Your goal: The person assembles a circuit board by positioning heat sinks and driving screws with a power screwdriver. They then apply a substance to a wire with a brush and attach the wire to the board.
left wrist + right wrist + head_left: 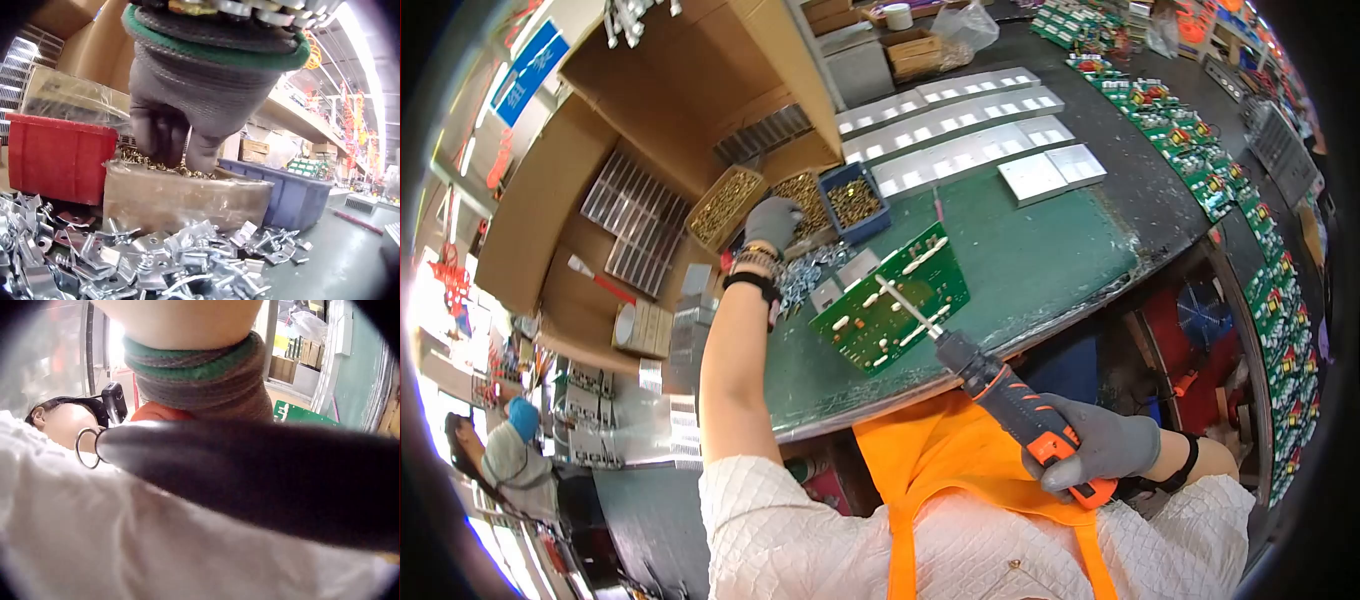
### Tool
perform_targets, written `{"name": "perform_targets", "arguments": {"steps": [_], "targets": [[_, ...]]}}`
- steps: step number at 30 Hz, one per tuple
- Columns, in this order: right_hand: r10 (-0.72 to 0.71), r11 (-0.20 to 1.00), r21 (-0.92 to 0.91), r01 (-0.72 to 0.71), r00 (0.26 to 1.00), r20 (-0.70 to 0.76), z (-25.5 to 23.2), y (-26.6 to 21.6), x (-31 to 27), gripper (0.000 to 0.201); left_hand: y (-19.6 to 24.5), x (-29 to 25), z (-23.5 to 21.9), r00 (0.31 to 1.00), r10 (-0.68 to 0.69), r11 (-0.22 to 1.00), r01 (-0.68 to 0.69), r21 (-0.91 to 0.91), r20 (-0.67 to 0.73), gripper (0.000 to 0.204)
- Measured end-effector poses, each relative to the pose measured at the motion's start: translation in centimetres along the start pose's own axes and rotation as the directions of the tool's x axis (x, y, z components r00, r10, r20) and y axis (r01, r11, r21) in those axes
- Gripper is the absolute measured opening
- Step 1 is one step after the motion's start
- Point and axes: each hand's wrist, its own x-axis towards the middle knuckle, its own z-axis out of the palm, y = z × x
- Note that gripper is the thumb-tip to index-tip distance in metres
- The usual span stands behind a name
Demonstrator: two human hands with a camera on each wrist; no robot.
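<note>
The gloved left hand (773, 222) reaches down into a cardboard box of small brass screws (808, 205); in the left wrist view the hand's (187, 119) fingertips dip among the screws (140, 159), and whether they pinch any is hidden. The gloved right hand (1100, 442) grips an orange and black electric screwdriver (1010, 400), whose bit points up over a green circuit board (900, 305). That board lies on the green bench mat by two metal plates. In the right wrist view a black shape covers much of the picture and the hand's fingers are hidden.
Loose metal clips (805, 275) lie beside the board. A blue bin (855, 205) stands right of the screw box, a red bin (59, 159) left of it. Metal bars (960, 115) line the bench's back; more circuit boards (1190, 145) run along the right.
</note>
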Motion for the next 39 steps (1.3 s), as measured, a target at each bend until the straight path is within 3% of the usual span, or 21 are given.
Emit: {"name": "perform_targets", "arguments": {"steps": [2, 3, 5, 6, 9, 10, 11, 13, 14, 16, 18, 19, 21, 23, 25, 27, 28, 32, 38, 39], "targets": [[0.016, 0.998, -0.059, -0.018, 0.999, -0.042, 0.5, -0.1, 0.8, 0.073, -0.9, -0.6, -0.9, 0.992, -0.031, 0.991, 0.014, -0.135, -0.122, 0.030], [0.016, 0.998, -0.064, -0.020, 0.998, -0.067, 0.0, -0.2, -1.1, 0.073, 1.3, -1.2, -1.6, 0.992, -0.019, 0.988, 0.000, -0.155, -0.128, 0.030], [0.017, 0.998, -0.061, -0.020, 0.999, -0.045, -0.2, 0.2, -0.8, 0.075, 1.7, -2.1, -3.8, 0.982, -0.189, 0.968, 0.183, -0.172, -0.017, 0.029], [0.005, 0.998, -0.058, -0.008, 0.999, -0.050, -0.4, 0.3, -0.5, 0.075, 1.7, -2.4, -4.3, 0.978, -0.208, 0.970, 0.202, -0.134, -0.029, 0.029], [-0.017, 0.990, -0.141, 0.010, 0.999, -0.049, -0.6, 0.4, -0.3, 0.077, 0.3, -2.4, -3.9, 0.973, -0.214, 0.964, 0.197, -0.177, -0.086, 0.029], [-0.028, 0.982, -0.187, 0.018, 0.999, -0.047, -0.6, 0.2, -0.3, 0.078, 0.5, -2.8, -4.6, 0.975, -0.178, 0.945, 0.132, -0.299, -0.132, 0.026], [-0.037, 0.972, -0.232, 0.025, 0.998, -0.046, -0.6, -0.1, -0.3, 0.080, 0.9, -3.1, -5.0, 0.976, -0.167, 0.946, 0.120, -0.300, -0.137, 0.026], [-0.014, 0.978, -0.208, 0.001, 0.998, -0.062, -0.6, -0.3, -0.5, 0.081, 3.2, -5.4, -7.5, 0.962, -0.176, 0.717, -0.020, -0.697, -0.208, 0.022], [0.017, 0.982, -0.187, -0.030, 0.997, -0.069, -0.6, -0.4, -0.6, 0.081, 4.6, -6.9, -8.8, 0.964, -0.169, 0.717, -0.023, -0.696, -0.207, 0.022], [-0.029, 0.972, -0.233, 0.012, 0.997, -0.072, -0.7, -0.5, -0.5, 0.082, 7.7, -10.6, -11.6, 0.978, 0.066, 0.445, -0.205, -0.872, -0.196, 0.019], [-0.075, 0.959, -0.278, 0.051, 0.994, -0.076, -0.8, -0.7, -0.5, 0.082, 9.9, -14.2, -13.9, 0.968, 0.248, 0.402, -0.141, -0.905, -0.040, 0.019], [-0.071, 0.943, -0.327, 0.053, 0.997, -0.042, -0.9, -0.9, -0.4, 0.083, 10.7, -15.6, -14.7, 0.966, 0.255, 0.400, -0.141, -0.906, -0.037, 0.019], [-0.072, 0.927, -0.370, 0.061, 0.997, -0.017, -0.7, -1.2, -0.3, 0.083, 11.9, -17.6, -15.5, 0.894, 0.442, 0.499, -0.183, -0.847, 0.068, 0.021], [0.027, 0.927, -0.373, -0.023, 1.000, 0.007, -0.4, -1.6, -0.3, 0.077, 12.3, -18.6, -14.9, 0.896, 0.438, 0.462, -0.152, -0.873, 0.076, 0.021], [0.020, 0.916, -0.401, -0.022, 1.000, -0.009, -0.2, -1.9, -0.3, 0.079, 12.5, -19.1, -14.4, 0.899, 0.430, 0.425, -0.122, -0.897, 0.082, 0.022], [0.018, 0.901, -0.433, -0.024, 1.000, -0.018, -0.3, -1.9, -0.4, 0.080, 12.7, -19.3, -13.9, 0.961, 0.272, 0.417, -0.072, -0.906, 0.049, 0.021], [0.025, 0.907, -0.421, -0.024, 1.000, -0.002, -0.5, -1.6, -0.4, 0.081, 12.8, -19.3, -14.0, 0.965, 0.261, 0.405, -0.099, -0.909, 0.012, 0.020], [0.002, 0.877, -0.481, 0.001, 1.000, 0.006, -0.3, -1.2, -0.4, 0.080, 12.3, -19.2, -14.1, 0.959, 0.277, 0.345, -0.050, -0.937, 0.051, 0.021], [0.034, 0.886, -0.464, -0.018, 0.999, 0.026, -1.0, -0.4, -0.8, 0.077, 12.0, -19.2, -14.3, 0.893, 0.450, 0.414, -0.194, -0.889, 0.015, 0.019], [0.064, 0.884, -0.467, -0.032, 0.997, 0.053, -0.7, -0.8, -1.1, 0.077, 12.0, -19.3, -14.4, 0.908, 0.417, 0.422, -0.162, -0.892, 0.032, 0.019]]}}
